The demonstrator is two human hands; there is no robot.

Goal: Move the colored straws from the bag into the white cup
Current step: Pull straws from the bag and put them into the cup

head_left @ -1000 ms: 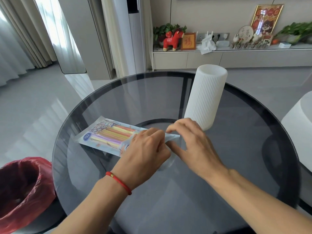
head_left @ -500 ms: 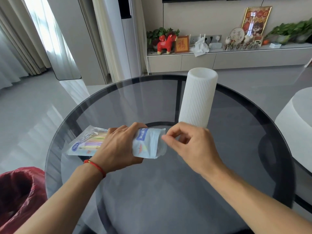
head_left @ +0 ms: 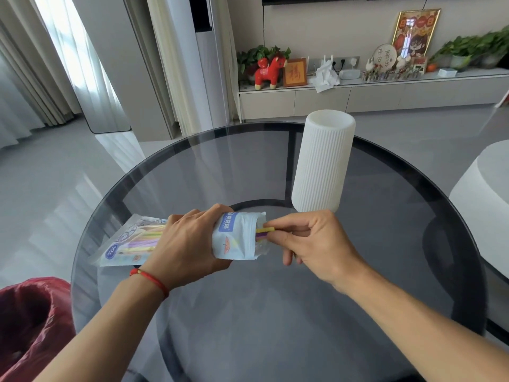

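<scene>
Left hand [head_left: 190, 244] grips bag [head_left: 237, 235]; right hand [head_left: 311, 244] pinches straws [head_left: 265, 231] (at its mouth).

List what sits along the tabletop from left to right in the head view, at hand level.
Red bin liner → bag → left hand → colored straws poking from the bag mouth → right hand; white cup stands just behind it.

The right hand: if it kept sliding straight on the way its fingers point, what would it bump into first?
Most likely the open mouth of the bag, which the left hand grips. The right hand points left, pinching straws poking from that mouth. The white cup stands behind, off that line.
</scene>
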